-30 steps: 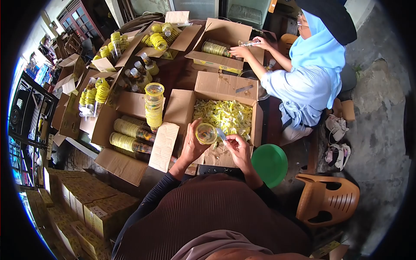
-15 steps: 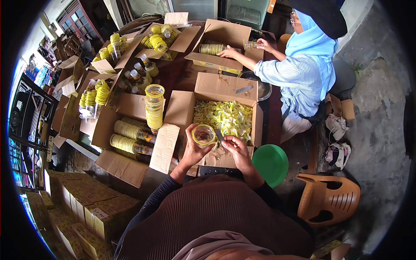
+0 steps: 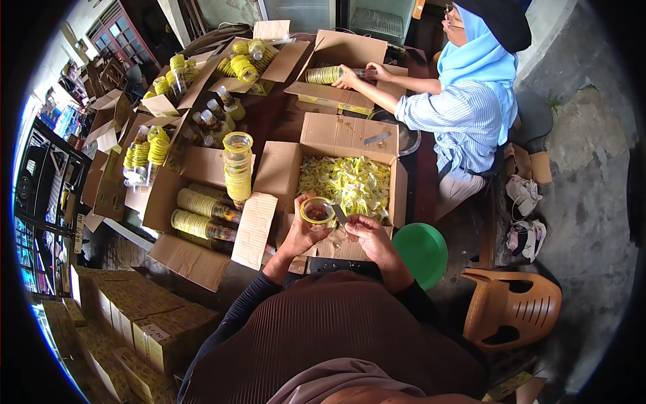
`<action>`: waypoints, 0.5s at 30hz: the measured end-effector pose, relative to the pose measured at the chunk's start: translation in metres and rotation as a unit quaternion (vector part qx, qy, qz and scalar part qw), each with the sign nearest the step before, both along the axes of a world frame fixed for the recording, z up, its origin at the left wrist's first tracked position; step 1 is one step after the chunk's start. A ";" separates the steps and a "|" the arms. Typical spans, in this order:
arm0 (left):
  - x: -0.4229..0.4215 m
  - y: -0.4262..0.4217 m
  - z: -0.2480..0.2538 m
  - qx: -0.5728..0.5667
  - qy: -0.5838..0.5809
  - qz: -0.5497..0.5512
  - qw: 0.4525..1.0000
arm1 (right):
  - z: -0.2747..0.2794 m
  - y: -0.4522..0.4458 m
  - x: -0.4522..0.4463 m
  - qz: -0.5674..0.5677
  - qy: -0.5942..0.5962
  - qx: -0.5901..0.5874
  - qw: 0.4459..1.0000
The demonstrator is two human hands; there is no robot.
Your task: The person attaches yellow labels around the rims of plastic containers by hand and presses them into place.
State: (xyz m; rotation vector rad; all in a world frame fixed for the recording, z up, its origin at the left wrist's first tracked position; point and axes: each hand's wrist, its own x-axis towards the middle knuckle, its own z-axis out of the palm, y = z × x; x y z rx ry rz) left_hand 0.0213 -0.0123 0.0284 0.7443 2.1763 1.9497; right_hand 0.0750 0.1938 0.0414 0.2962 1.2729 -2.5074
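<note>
My left hand (image 3: 303,237) is wrapped round a clear plastic cup (image 3: 316,213) with a yellow rim and dark bits inside. Close to its right side, my right hand (image 3: 371,237) pinches a flat dark blade (image 3: 340,215), whose tip is at or near the cup's rim. I cannot tell whether the two touch. Just beyond both hands stands an open cardboard box (image 3: 401,188) filled with yellow and whitish strips (image 3: 346,180). To the left rises a tall stack of yellow-rimmed cups (image 3: 237,168).
Left, another cardboard box (image 3: 156,202) holds rows of stacked cups (image 3: 195,221). A green basin (image 3: 420,254) and an orange plastic chair (image 3: 515,306) are at my right. Across the table, a co-worker (image 3: 464,121) handles stacked cups in a box (image 3: 350,50). A grey strip (image 3: 377,138) lies on a flap.
The co-worker's hands have come closer together over the box, and the cup they held is now in line with the stack. My own hands have hardly moved.
</note>
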 end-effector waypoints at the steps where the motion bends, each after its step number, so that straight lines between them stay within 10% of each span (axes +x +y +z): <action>1: 0.002 0.001 0.004 0.041 -0.067 -0.017 0.997 | -0.003 0.000 0.000 -0.011 0.003 -0.005 1.000; 6: 0.002 -0.001 0.003 0.132 -0.208 -0.050 0.968 | 0.003 0.001 -0.001 -0.077 0.027 0.111 0.990; 15: 0.004 0.004 0.024 -0.163 0.137 0.066 0.975 | -0.004 0.006 -0.003 -0.126 0.095 0.180 0.971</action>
